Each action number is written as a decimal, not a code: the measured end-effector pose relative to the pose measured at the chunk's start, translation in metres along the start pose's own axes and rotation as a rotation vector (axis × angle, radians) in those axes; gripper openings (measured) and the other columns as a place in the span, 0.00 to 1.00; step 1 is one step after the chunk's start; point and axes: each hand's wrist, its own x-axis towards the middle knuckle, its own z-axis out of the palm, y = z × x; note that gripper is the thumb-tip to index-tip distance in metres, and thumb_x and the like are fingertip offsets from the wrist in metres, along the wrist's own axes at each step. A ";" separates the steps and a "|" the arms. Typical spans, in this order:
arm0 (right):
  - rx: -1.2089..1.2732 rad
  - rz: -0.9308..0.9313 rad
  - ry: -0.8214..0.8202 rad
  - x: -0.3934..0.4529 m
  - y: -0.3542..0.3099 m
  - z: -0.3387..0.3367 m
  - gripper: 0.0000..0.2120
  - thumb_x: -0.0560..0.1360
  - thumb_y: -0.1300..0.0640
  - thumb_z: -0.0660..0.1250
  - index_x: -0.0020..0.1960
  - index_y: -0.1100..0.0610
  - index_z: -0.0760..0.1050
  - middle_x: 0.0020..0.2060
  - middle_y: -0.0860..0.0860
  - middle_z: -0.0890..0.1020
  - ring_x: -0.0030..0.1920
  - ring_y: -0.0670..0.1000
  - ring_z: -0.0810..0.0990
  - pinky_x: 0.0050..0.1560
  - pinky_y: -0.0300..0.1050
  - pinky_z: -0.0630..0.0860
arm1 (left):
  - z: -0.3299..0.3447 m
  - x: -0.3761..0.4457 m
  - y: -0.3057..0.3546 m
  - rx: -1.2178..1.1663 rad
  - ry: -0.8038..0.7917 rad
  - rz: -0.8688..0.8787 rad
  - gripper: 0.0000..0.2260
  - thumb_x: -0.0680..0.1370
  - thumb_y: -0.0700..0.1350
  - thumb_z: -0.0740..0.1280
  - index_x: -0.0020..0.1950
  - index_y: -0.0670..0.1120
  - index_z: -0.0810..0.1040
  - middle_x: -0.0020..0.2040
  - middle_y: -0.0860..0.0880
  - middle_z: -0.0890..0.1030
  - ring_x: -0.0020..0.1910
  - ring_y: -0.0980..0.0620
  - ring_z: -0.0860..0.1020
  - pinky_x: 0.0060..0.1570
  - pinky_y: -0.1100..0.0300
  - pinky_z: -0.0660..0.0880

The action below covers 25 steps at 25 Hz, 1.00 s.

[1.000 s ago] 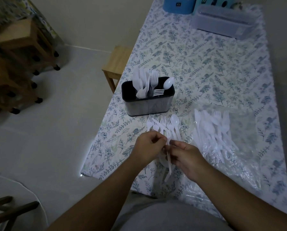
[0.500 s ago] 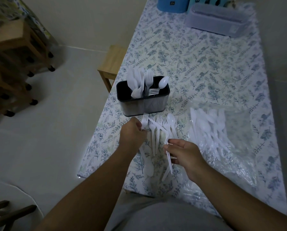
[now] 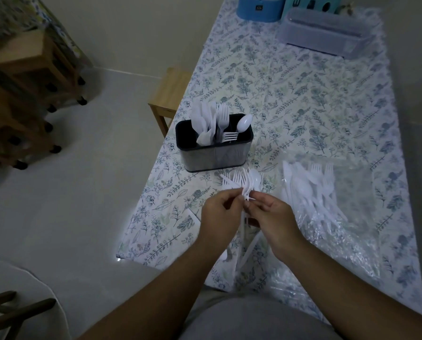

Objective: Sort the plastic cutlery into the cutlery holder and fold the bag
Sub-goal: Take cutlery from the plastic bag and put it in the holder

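The left hand point(image 3: 218, 212) and right hand point(image 3: 270, 214) both pinch a bunch of white plastic forks and spoons point(image 3: 245, 182). It is near the black rectangular cutlery holder point(image 3: 215, 154) (already partly filled).

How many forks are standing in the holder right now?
2 forks show in the cutlery holder: one upright, one leaning low beside it. Others may be hidden behind the other cutlery in it.

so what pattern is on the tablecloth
Blue-green leaf and flower sprigs on a pale tablecloth, in the head view.
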 end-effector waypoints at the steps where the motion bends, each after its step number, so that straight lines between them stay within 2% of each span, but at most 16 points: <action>1: 0.014 0.026 -0.009 -0.001 0.002 -0.002 0.13 0.75 0.62 0.74 0.58 0.54 0.81 0.47 0.53 0.88 0.47 0.51 0.88 0.49 0.48 0.83 | 0.001 -0.003 -0.003 -0.018 -0.017 -0.033 0.11 0.79 0.39 0.66 0.58 0.47 0.85 0.49 0.51 0.87 0.46 0.57 0.85 0.49 0.61 0.82; 4: 0.026 0.098 -0.017 -0.002 0.008 -0.009 0.08 0.74 0.66 0.73 0.49 0.54 0.82 0.40 0.54 0.89 0.40 0.53 0.88 0.41 0.45 0.84 | 0.000 -0.002 -0.007 0.028 -0.074 -0.129 0.12 0.78 0.38 0.65 0.54 0.47 0.86 0.48 0.49 0.87 0.41 0.57 0.84 0.45 0.61 0.81; 7: -0.015 0.133 0.008 -0.002 0.014 -0.012 0.13 0.72 0.65 0.76 0.56 0.60 0.81 0.44 0.56 0.88 0.40 0.53 0.87 0.41 0.47 0.84 | -0.005 0.014 -0.013 0.318 0.026 -0.077 0.07 0.77 0.40 0.68 0.54 0.46 0.82 0.46 0.50 0.83 0.42 0.55 0.81 0.42 0.61 0.78; 9: -0.020 0.140 0.011 -0.003 0.015 -0.014 0.15 0.72 0.65 0.76 0.57 0.60 0.80 0.45 0.56 0.87 0.39 0.51 0.87 0.39 0.44 0.83 | -0.006 0.028 -0.019 0.417 0.071 -0.055 0.07 0.77 0.41 0.69 0.53 0.46 0.74 0.45 0.49 0.79 0.43 0.50 0.79 0.40 0.55 0.79; 11: -0.007 0.138 0.015 -0.005 0.015 -0.016 0.14 0.72 0.65 0.76 0.57 0.58 0.80 0.44 0.55 0.87 0.39 0.49 0.86 0.36 0.41 0.82 | -0.002 0.041 -0.022 0.506 0.055 -0.044 0.10 0.77 0.45 0.70 0.53 0.46 0.70 0.44 0.47 0.79 0.42 0.48 0.79 0.33 0.57 0.75; 13: -0.001 0.137 0.026 -0.006 0.015 -0.020 0.13 0.73 0.65 0.75 0.56 0.56 0.80 0.44 0.54 0.87 0.39 0.49 0.86 0.36 0.40 0.81 | 0.002 0.051 -0.024 0.601 0.044 -0.035 0.12 0.76 0.45 0.71 0.54 0.44 0.70 0.45 0.45 0.80 0.42 0.46 0.80 0.33 0.59 0.72; 15: 0.000 0.137 0.029 -0.007 0.015 -0.024 0.10 0.73 0.65 0.75 0.52 0.55 0.80 0.43 0.53 0.87 0.38 0.48 0.86 0.37 0.40 0.82 | 0.001 0.055 -0.024 0.651 0.046 -0.043 0.10 0.76 0.42 0.70 0.54 0.43 0.72 0.46 0.44 0.81 0.43 0.45 0.81 0.36 0.57 0.76; 17: 0.004 0.137 0.030 -0.008 0.013 -0.026 0.10 0.73 0.65 0.75 0.50 0.54 0.80 0.43 0.54 0.87 0.39 0.49 0.86 0.38 0.41 0.82 | -0.010 0.052 -0.021 0.605 0.071 -0.092 0.08 0.77 0.41 0.69 0.54 0.43 0.75 0.45 0.45 0.82 0.39 0.49 0.81 0.33 0.60 0.78; 19: 0.023 0.133 0.040 -0.008 0.011 -0.028 0.10 0.73 0.65 0.75 0.49 0.54 0.80 0.44 0.55 0.87 0.41 0.51 0.86 0.37 0.40 0.82 | -0.021 0.041 -0.017 0.481 0.105 -0.166 0.06 0.78 0.41 0.69 0.54 0.45 0.76 0.44 0.47 0.82 0.33 0.56 0.80 0.23 0.69 0.73; 20: 0.033 0.131 0.038 -0.007 0.011 -0.028 0.10 0.73 0.65 0.75 0.50 0.54 0.79 0.44 0.55 0.87 0.41 0.51 0.86 0.36 0.39 0.82 | -0.025 0.033 -0.016 0.421 0.105 -0.182 0.06 0.78 0.42 0.70 0.54 0.46 0.77 0.44 0.49 0.82 0.32 0.57 0.80 0.22 0.72 0.71; 22: 0.041 0.133 0.014 -0.006 0.010 -0.024 0.11 0.73 0.65 0.75 0.53 0.55 0.79 0.46 0.55 0.87 0.42 0.50 0.86 0.35 0.38 0.81 | -0.024 0.010 -0.015 0.333 0.060 -0.169 0.06 0.78 0.44 0.71 0.54 0.49 0.78 0.44 0.52 0.82 0.36 0.56 0.82 0.27 0.72 0.75; 25: -0.019 0.117 -0.037 -0.005 0.012 -0.017 0.13 0.74 0.61 0.75 0.58 0.55 0.80 0.50 0.53 0.87 0.48 0.51 0.86 0.45 0.43 0.83 | -0.007 -0.015 -0.017 0.179 0.015 -0.135 0.07 0.77 0.46 0.73 0.55 0.51 0.81 0.44 0.52 0.84 0.42 0.53 0.84 0.42 0.57 0.84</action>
